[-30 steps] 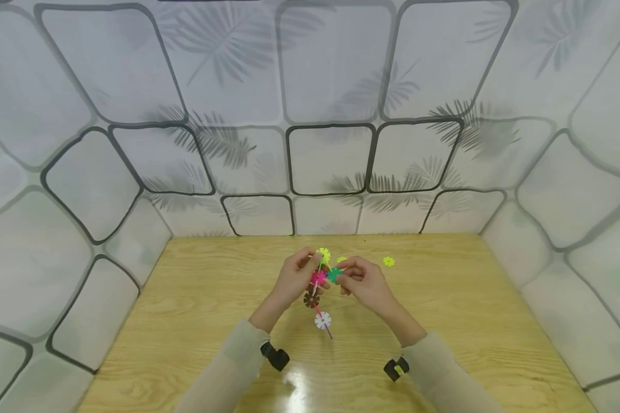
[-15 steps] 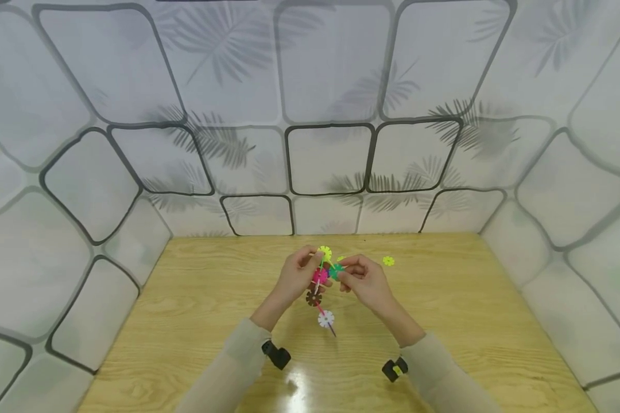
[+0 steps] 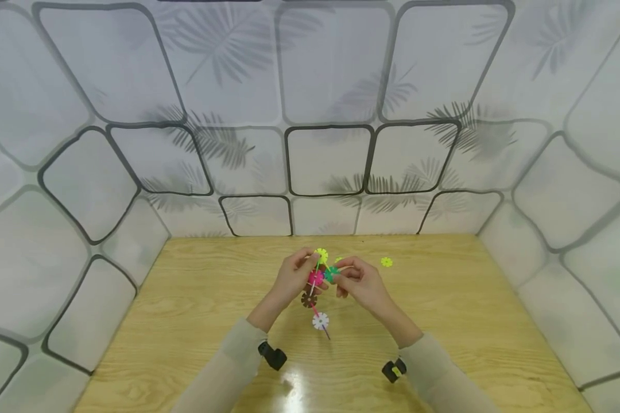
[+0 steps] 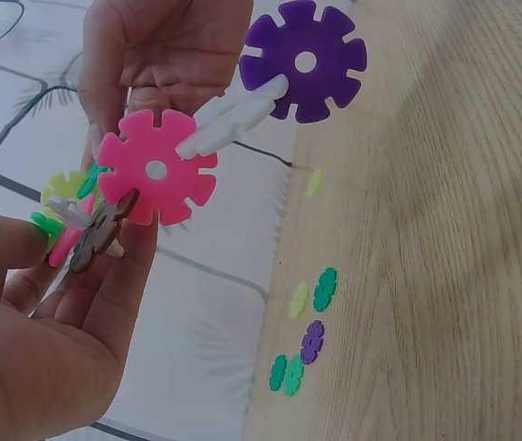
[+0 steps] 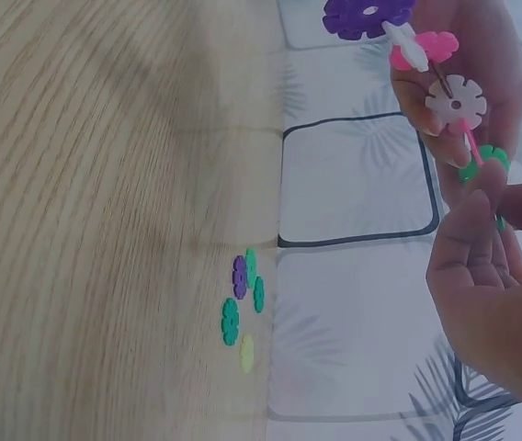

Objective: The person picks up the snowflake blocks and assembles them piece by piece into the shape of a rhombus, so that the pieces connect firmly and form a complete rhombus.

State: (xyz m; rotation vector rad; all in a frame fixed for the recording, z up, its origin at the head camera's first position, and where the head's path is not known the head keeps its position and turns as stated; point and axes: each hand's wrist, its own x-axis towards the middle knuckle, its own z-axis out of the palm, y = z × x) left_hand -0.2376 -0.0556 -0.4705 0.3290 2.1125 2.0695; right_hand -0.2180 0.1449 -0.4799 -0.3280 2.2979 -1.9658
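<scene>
Wooden table [image 3: 186, 321], bare grain on its left half, walled on 3 sides by a white leaf-print panel enclosure [image 3: 108, 172]. Left hand [image 3: 291, 278], raised above table centre, fingers curled round the upper end of a snowflake-disc assembly [image 3: 315, 292]; the left wrist view shows the pink disc [image 4: 156, 177], white disc [image 4: 229, 124] and purple disc [image 4: 304, 60] already slotted together, with a grey piece against the fingers [image 4: 105, 276]. Right hand [image 3: 359, 281], just beside the left, pinching a green disc [image 3: 332, 273] at the assembly's upper part; whether it is fully seated cannot be told. Judged well along: several discs joined, this 1 being fitted. Loose stock left: a yellow disc [image 3: 386, 262] on the table right of the hands, and a small cluster of green, purple and yellow discs [image 5: 243, 303] lying at the far edge by the wall. Open table lies on both sides of the hands and toward the near edge; the walls close the far side.
</scene>
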